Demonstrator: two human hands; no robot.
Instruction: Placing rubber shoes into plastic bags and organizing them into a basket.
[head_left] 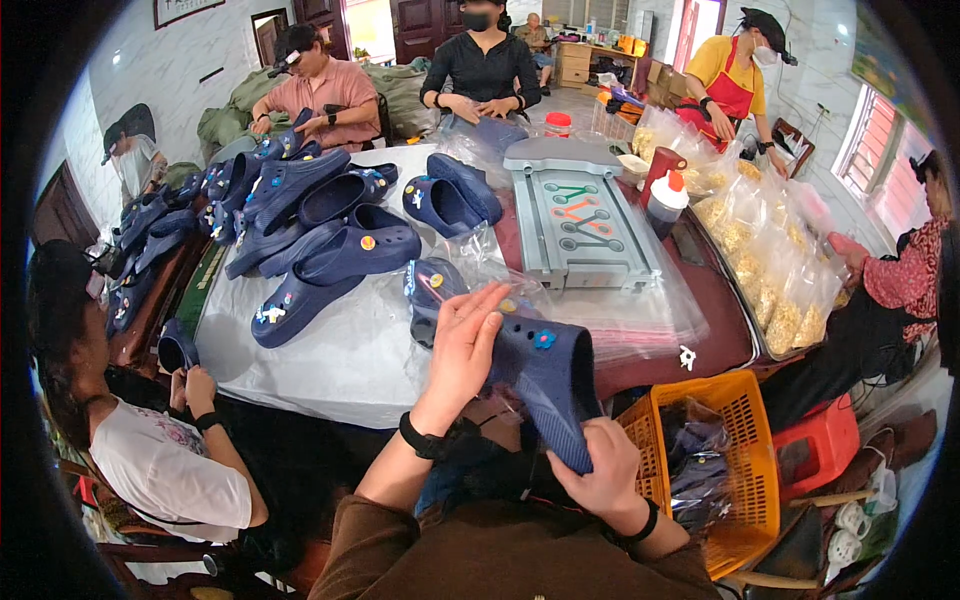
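Note:
A navy foam clog with a small blue flower charm is tilted in front of me at the table's near edge. My right hand grips it by the heel end. My left hand lies with straight fingers against a clear plastic bag beside the clog's toe; whether it pinches the film is hidden. Just behind that hand another navy clog with charms is partly covered by clear film. A pair of navy clogs stands farther back on the white table cover.
A heap of navy clogs fills the table's left. Right of centre are a grey plastic case, flat clear bags and a bottle. An orange basket with bagged clogs stands at my right. Co-workers surround the table.

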